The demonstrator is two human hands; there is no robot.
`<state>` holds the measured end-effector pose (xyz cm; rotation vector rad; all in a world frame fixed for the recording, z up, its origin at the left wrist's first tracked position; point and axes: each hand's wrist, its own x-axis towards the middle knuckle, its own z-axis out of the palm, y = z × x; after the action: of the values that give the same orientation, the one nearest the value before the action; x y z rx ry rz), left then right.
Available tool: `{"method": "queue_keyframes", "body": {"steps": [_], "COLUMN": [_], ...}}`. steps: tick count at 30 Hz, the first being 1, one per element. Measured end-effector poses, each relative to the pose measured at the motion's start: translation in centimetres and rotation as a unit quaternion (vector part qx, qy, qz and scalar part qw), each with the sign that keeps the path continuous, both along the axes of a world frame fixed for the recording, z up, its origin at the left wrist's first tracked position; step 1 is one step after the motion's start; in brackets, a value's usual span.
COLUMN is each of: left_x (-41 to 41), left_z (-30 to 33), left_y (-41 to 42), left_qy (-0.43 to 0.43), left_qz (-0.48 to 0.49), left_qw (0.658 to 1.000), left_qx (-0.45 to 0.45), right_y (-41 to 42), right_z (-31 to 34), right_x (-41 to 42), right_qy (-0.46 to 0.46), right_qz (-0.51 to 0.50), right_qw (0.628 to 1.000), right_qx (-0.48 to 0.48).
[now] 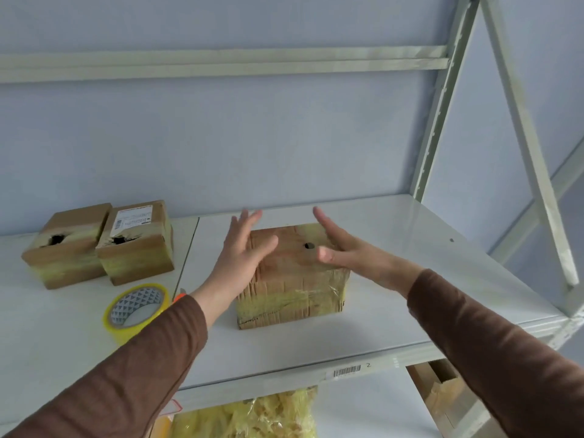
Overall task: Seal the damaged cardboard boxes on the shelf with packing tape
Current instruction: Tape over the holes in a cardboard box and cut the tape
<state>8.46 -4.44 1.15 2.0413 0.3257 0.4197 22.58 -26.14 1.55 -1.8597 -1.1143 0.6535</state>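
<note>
Flanking taped cardboard box (292, 273) on shelf (395, 295), left hand (243, 251) and right hand (344, 248) spread wide, contact apparently absent, tape roll (137, 311) nearby.

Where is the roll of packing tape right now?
In the head view the tape roll lies on the shelf at lower left, in front of the two torn boxes and just left of the left hand's forearm.

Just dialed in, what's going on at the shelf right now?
A person is reaching with both open hands toward a tape-wrapped cardboard box on the shelf; it has a small hole in its top. The left hand and right hand flank it, holding nothing. The tape roll lies untouched to the left. Two torn boxes sit farther back left, holes still open.
</note>
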Motion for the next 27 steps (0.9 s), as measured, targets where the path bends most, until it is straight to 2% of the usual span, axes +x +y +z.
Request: {"method": "queue_keyframes", "body": {"steps": [1,2,4,6,7,9,11,12,15,17,23,25,27], "left_x": [-0.4,-0.7,-0.9,-1.2,-1.2,-0.9,-0.8,-0.9,-1.2,-1.3,0.8,1.4,2.0], "left_z": [-0.1,-0.3,-0.7,-0.6,-0.4,0.1,0.8,1.0,-0.2,-0.4,2.3,2.2,1.9], "left_y": [0.6,1.2,2.2,2.1,2.0,2.1,1.8,1.5,0.6,0.5,1.9,1.6,1.6], "left_qy": [-0.015,-0.001,0.067,0.089,0.068,-0.029,-0.123,-0.141,-0.117,-0.094,0.019,0.039,0.051], "left_qz": [0.048,0.084,0.104,0.065,0.056,0.066,0.072,0.068,0.085,0.086,0.079,0.072,0.08], "left_qw": [0.992,0.974,0.931,0.913,0.913,0.915,0.913,0.92,0.96,0.969,0.951,0.944,0.949], "left_qx": [-0.114,-0.208,-0.343,-0.393,-0.398,-0.397,-0.383,-0.36,-0.24,-0.211,-0.299,-0.319,-0.3], "right_y": [-0.3,-0.4,-0.4,0.0,0.3,0.7,0.9,0.9,0.9,0.9,1.6,2.4,3.0], "right_z": [-0.1,-0.4,-0.7,-0.8,-0.6,-0.1,0.3,0.3,-0.8,-0.9,2.0,2.3,2.2], "right_x": [0.3,0.6,0.8,0.3,0.0,-0.4,-0.4,-0.6,-0.9,-1.1,0.2,-0.3,-0.4], "right_qy": [0.102,0.151,0.166,0.173,0.178,0.168,0.166,0.175,0.196,0.22,0.301,0.29,0.255], "right_qz": [-0.05,-0.109,-0.17,-0.165,-0.171,-0.211,-0.255,-0.268,-0.277,-0.276,-0.225,-0.222,-0.249], "right_qw": [0.992,0.978,0.97,0.971,0.969,0.957,0.932,0.921,0.911,0.908,0.913,0.921,0.927], "right_qx": [0.063,0.089,0.047,0.018,0.032,0.107,0.195,0.222,0.236,0.224,0.161,0.132,0.116]}}
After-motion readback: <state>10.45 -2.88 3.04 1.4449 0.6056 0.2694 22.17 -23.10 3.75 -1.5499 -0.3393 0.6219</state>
